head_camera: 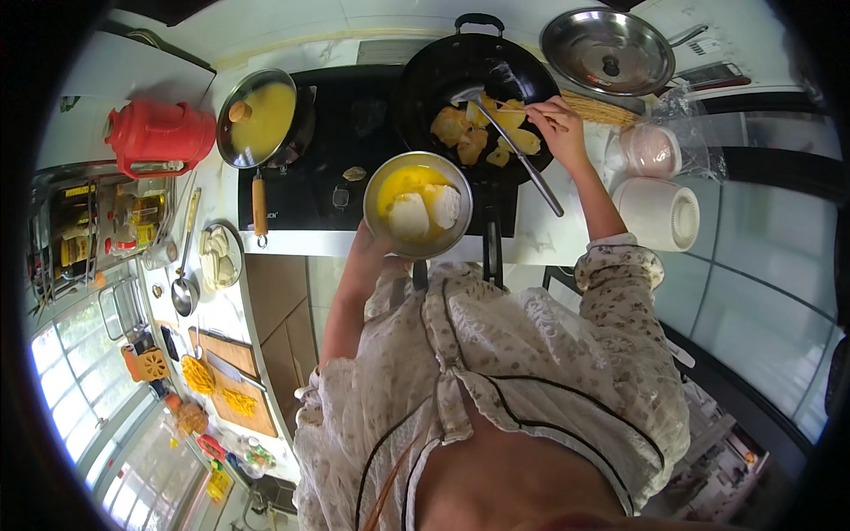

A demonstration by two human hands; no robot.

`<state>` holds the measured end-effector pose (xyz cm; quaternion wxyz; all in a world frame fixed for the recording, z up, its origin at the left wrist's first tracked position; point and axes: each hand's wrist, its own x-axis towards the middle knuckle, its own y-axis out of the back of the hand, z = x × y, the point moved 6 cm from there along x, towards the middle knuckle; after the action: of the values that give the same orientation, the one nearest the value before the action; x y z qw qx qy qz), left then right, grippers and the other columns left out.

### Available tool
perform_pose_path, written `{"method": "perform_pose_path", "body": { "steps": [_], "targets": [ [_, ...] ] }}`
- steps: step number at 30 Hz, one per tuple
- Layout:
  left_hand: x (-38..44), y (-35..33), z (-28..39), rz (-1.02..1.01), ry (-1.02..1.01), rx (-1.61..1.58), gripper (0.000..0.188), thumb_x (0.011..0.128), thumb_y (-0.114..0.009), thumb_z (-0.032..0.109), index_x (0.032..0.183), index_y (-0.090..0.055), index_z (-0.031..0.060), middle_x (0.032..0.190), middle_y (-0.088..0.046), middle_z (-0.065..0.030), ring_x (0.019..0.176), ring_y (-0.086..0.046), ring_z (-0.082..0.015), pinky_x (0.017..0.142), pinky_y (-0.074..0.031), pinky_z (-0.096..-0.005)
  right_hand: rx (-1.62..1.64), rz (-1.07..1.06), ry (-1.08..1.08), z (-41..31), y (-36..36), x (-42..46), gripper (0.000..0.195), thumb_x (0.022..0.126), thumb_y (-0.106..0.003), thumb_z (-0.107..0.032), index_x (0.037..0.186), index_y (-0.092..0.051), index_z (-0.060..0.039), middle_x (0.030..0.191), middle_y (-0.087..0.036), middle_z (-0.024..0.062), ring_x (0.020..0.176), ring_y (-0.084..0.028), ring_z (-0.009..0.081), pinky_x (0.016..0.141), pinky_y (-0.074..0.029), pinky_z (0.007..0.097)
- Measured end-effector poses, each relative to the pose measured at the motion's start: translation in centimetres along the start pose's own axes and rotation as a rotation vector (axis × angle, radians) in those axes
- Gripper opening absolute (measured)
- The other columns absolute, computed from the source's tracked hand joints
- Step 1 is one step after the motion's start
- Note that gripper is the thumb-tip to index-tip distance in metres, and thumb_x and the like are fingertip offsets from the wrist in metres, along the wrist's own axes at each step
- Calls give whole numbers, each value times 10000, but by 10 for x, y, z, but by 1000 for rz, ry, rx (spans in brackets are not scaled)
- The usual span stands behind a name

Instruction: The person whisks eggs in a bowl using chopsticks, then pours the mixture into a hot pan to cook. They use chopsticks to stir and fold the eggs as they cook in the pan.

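My left hand (373, 251) grips the near left side of a round metal bowl (467, 206), held over the front edge of the cooktop. Inside are yellow beaten egg (398, 180) and white slices (410, 216) partly coated in it. My right hand (559, 126) holds thin chopsticks (510, 107) over the black wok (425, 76), tips among the food. Several golden, egg-coated slices (450, 126) lie in the wok. A metal spatula (524, 159) rests with its blade in the wok and its handle across the near right rim.
Left of the wok, a wooden-handled pan (259, 199) sits on the black cooktop (319, 186) under a tilted glass lid (265, 123). A plate of white slices (218, 255), a ladle (184, 295), and a cutting board (262, 415) with a knife (224, 365) occupy the left counter.
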<state>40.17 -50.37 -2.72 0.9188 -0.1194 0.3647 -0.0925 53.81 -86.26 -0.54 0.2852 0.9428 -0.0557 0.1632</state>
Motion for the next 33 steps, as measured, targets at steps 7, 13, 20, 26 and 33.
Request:
{"method": "perform_pose_path", "body": {
  "steps": [7,13,20,26,33],
  "targets": [
    [-4,0,8,-6,22,2,471,917,-484,146,1350,-338,35,1203,-534,-159,1025,-615,-265,721,-595,-349,-22,-56,70,-13,11,22,95,846,-666,-24,910,-691,42,850,-618,85,699,-641,156,607,-519,237],
    [-15,5,9,27,-53,-19,444,903,-450,94,1327,-364,-6,1175,-563,-183,992,-643,-289,776,-598,-374,152,289,-220,-60,36,-24,142,887,-642,-55,924,-684,75,834,-664,84,693,-650,129,621,-536,219],
    [-26,18,16,41,-50,-1,456,903,-457,133,1334,-378,5,1180,-569,-158,1011,-636,-260,802,-579,-366,6,297,-101,-102,-21,-91,108,846,-672,-35,948,-701,-16,818,-672,82,653,-650,147,557,-497,247],
    [-24,29,14,12,-77,17,448,903,-453,133,1332,-388,18,1183,-571,-151,1013,-637,-251,800,-577,-364,-306,215,-32,-104,-70,-96,143,797,-721,-89,934,-697,-56,809,-644,93,696,-635,262,604,-506,320],
    [-27,33,19,-11,-92,16,471,885,-435,95,1343,-356,14,1209,-550,-162,1030,-632,-267,784,-590,-363,-148,360,-56,-117,-64,-99,158,813,-695,-88,966,-684,-50,832,-633,109,693,-622,286,609,-500,335]
  ]
}}
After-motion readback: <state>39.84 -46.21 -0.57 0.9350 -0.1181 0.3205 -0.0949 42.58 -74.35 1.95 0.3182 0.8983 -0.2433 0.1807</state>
